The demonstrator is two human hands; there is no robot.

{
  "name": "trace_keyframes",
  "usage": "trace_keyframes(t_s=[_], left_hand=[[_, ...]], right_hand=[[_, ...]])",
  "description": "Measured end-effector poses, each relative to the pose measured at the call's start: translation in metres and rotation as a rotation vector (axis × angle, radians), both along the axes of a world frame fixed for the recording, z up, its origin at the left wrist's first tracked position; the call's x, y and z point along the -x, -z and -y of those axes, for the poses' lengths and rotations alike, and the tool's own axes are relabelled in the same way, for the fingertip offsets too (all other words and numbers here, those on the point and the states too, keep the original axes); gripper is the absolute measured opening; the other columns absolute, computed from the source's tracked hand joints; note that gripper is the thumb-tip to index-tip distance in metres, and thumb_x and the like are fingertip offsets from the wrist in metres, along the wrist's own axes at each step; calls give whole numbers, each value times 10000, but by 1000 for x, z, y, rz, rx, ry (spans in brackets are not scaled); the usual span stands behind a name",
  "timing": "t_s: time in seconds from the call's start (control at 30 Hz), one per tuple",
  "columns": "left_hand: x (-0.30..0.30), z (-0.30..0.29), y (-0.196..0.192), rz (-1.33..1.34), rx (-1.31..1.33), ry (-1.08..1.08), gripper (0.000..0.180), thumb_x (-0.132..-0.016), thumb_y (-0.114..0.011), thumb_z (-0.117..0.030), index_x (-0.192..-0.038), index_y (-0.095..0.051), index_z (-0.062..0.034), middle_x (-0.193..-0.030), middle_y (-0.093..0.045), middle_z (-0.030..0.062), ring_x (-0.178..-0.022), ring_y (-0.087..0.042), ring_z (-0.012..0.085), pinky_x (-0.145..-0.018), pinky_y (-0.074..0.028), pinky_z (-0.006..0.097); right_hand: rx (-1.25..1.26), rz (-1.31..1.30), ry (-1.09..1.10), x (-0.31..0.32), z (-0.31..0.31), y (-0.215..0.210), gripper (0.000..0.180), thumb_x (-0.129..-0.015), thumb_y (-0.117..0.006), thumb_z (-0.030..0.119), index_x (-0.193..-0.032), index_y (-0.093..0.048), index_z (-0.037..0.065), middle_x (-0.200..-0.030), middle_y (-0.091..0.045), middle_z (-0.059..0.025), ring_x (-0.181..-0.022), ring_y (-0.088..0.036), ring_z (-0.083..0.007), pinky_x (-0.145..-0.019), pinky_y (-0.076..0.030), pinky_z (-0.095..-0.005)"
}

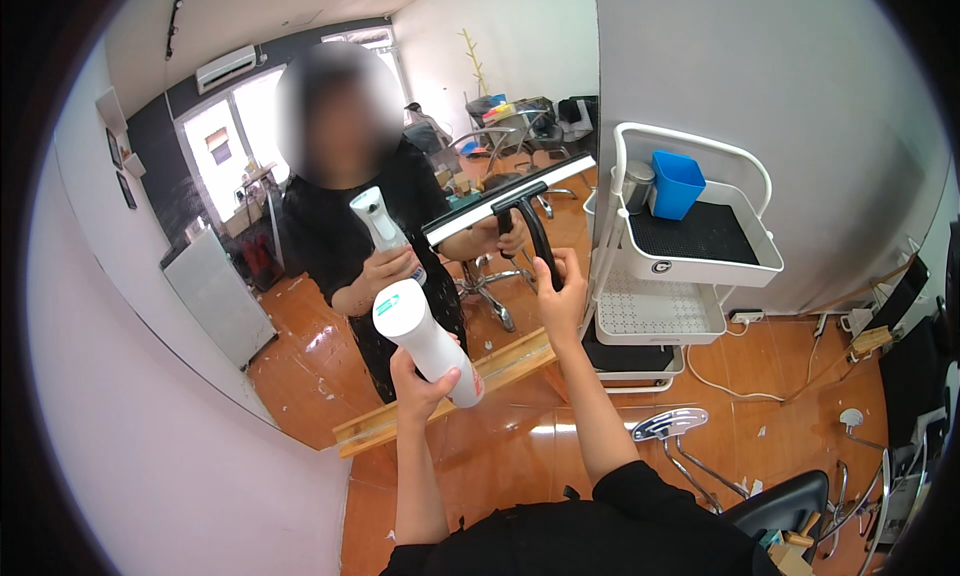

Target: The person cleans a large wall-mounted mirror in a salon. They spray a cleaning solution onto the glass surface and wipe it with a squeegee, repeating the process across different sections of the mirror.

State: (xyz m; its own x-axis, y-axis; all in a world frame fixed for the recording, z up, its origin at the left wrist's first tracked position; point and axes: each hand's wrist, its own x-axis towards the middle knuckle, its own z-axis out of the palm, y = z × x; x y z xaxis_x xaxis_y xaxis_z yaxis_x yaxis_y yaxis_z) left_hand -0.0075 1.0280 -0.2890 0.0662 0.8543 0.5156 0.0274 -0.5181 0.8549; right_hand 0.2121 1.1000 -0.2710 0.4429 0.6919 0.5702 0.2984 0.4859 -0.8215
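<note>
Wide mirror stands as background; before it, the left hand grasps a white spray bottle around its body, the right hand a squeegee by its handle, both seemingly for steady control.

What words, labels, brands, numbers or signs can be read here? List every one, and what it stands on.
White spray bottle, top: green mark, too small to read.
White spray bottle, side: reddish print, too small to read.
White trolley, upper tray: round dark emblem, no readable wording.
No text is legible.
</note>
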Motion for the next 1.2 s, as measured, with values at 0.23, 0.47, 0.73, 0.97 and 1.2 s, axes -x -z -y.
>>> trace_keyframes(t_s=[0.23, 0.47, 0.73, 0.97, 1.2], left_hand=[[-11, 3, -4, 89, -4, -31, 425, -613, -741, -241, -929, -619, 14, -889, -662, 92, -798, -633, 174, -727, -494, 298], [-16, 3, -3, 75, 5, 2, 432, -619, -747, -249, -935, -614, 14, -896, -659, 93, -807, -628, 173, -737, -491, 299], [-15, 4, 8, 18, 21, 28, 492, -665, -732, -289, -991, -565, 39, -951, -601, 106, -864, -627, 208, -753, -515, 335], [-12, 12, 3, 32, 38, 33, 478, -661, -729, -286, -976, -573, 38, -949, -601, 105, -858, -626, 207, -746, -517, 334], [8, 26, 2, 82, 36, -54, 429, -607, -738, -243, -933, -622, 10, -878, -659, 86, -781, -628, 170, -703, -493, 292]], right_hand=[[138, -152, -91, -2, 11, 34, 188, -881, -614, 202, -880, -512, 44, -607, -543, -17, -480, -448, -84, -472, -335, -230], [450, -709, -790, -24, 55, 0, 257, -933, -513, 346, -1009, -504, 101, -667, -507, -19, -568, -498, -126, -541, -424, -274], [44, -1188, -793, -60, 22, -31, 186, -956, -443, 254, -928, -459, 72, -706, -435, -36, -651, -480, -168, -715, -484, -383], [-26, -1338, -970, -61, -28, -32, 135, -878, -504, 155, -788, -443, 76, -675, -437, -20, -619, -478, -124, -688, -501, -309], [6, -1482, -968, -39, -35, -47, 205, -862, -488, 111, -677, -402, 88, -536, -328, 17, -431, -313, -87, -413, -305, -229]])
